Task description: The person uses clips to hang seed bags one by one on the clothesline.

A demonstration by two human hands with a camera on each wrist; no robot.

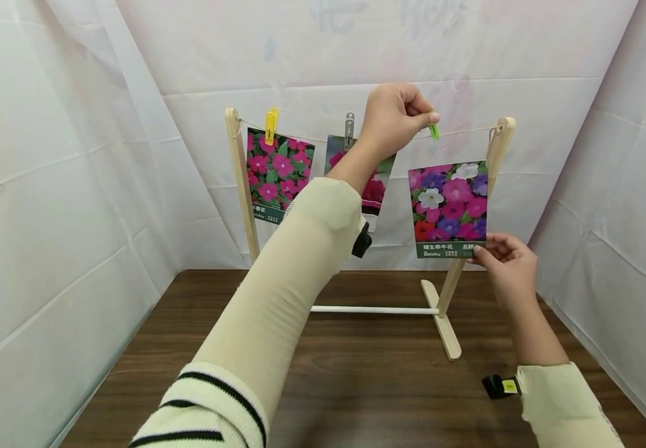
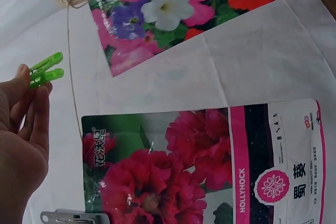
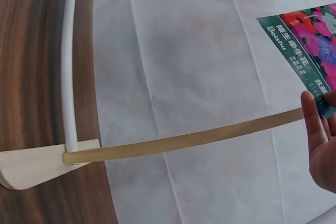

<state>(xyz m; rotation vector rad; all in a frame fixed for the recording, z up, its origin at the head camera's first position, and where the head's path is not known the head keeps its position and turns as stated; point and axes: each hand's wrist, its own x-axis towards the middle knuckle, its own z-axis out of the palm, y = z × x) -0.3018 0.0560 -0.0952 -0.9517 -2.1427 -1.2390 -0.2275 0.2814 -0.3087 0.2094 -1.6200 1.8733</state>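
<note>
My left hand [image 1: 395, 121] pinches a green clothespin [image 1: 434, 131] close by the string, right of the middle packet. In the left wrist view the two prongs of the clothespin [image 2: 47, 70] stand apart with nothing between them. With thumb and fingers, my right hand [image 1: 510, 267] holds a flower seed packet [image 1: 451, 205] by its lower right corner. Pink, white, purple and red blooms cover this packet, and its top edge is below the string [image 1: 465, 131]. The right wrist view shows the fingers at the green printed end of the packet [image 3: 294, 56].
A pink-flowered packet [image 1: 278, 168] hangs from a yellow clothespin [image 1: 270, 127] at the left. The hollyhock packet [image 2: 157, 171] hangs from a grey clothespin [image 1: 349, 130], partly behind my left arm. A wooden stand [image 1: 448, 336] with a white crossbar [image 1: 375, 310] rests on the brown table [image 1: 378, 386].
</note>
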